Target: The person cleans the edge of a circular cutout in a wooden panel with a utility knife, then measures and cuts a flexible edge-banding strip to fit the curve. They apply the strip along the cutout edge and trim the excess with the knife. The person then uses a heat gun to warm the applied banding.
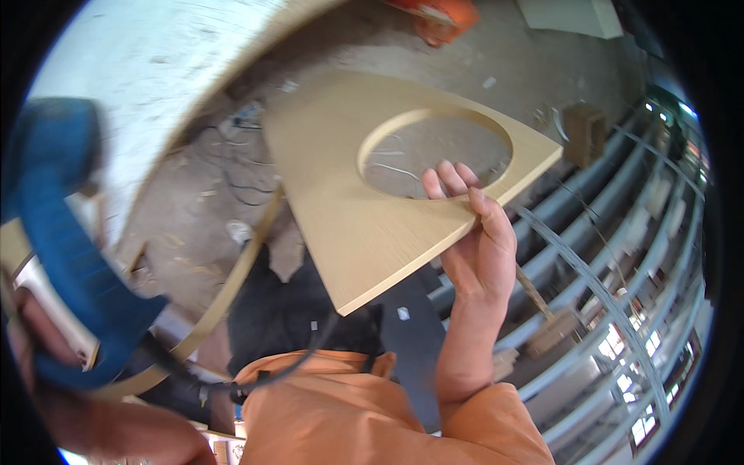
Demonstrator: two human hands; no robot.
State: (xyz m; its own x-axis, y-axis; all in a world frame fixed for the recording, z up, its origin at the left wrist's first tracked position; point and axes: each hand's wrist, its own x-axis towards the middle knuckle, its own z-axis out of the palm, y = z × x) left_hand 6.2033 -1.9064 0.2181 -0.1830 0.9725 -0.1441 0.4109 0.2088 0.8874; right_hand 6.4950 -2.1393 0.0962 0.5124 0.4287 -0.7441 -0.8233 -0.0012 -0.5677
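Observation:
My right hand (482, 246) grips a light wood-coloured board (325, 163) by its near edge. The thumb lies along the edge and the other fingers reach through a large round hole cut in the board. The board is held tilted in front of my body, with a pointed corner toward me. At the far left, my left hand (48, 329) is closed around the handle of a blue power tool (66, 209) with a black cord. The tool is blurred and partly cut off by the dark rim, so its exact kind does not show.
A pale, scuffed work surface (147, 54) with a curved edge fills the upper left. A long thin strip (236, 287) curves between it and my body. Cables (232, 182) and scraps lie on the floor. Grey metal bars (589, 279) form a rack on the right; an orange object (442, 19) sits at the top.

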